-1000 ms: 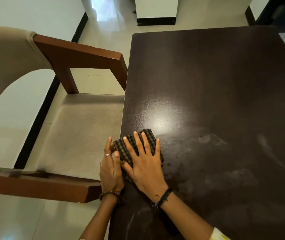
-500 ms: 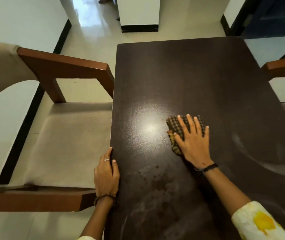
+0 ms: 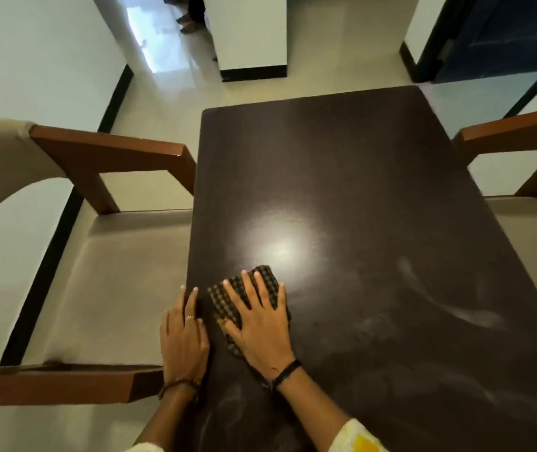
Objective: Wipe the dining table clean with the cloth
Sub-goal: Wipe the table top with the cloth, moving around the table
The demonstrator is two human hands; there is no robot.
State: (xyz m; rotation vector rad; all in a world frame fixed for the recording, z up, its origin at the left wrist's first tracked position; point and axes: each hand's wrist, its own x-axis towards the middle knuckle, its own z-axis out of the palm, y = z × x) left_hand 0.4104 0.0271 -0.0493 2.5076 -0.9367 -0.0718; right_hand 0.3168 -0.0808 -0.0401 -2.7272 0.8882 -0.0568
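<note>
A dark brown dining table [image 3: 358, 190] fills the middle of the head view, with pale dusty smears on its near and right parts. A folded checked cloth [image 3: 224, 303] lies near the table's left edge. My right hand [image 3: 259, 324] presses flat on the cloth with straight, spread fingers and covers most of it. Beside it, my left hand [image 3: 184, 337] rests flat on the table's left edge, fingers straight, holding nothing.
An armchair with wooden armrests [image 3: 114, 151] and a beige seat [image 3: 107, 282] stands tight against the table's left side. Another armchair [image 3: 521, 132] stands at the right. A white pillar [image 3: 247, 37] and a dark blue door [image 3: 501, 34] lie beyond the far edge.
My right hand has slid the cloth from the table's middle back to the left edge, next to my left hand. The left hand has stayed on the edge.
</note>
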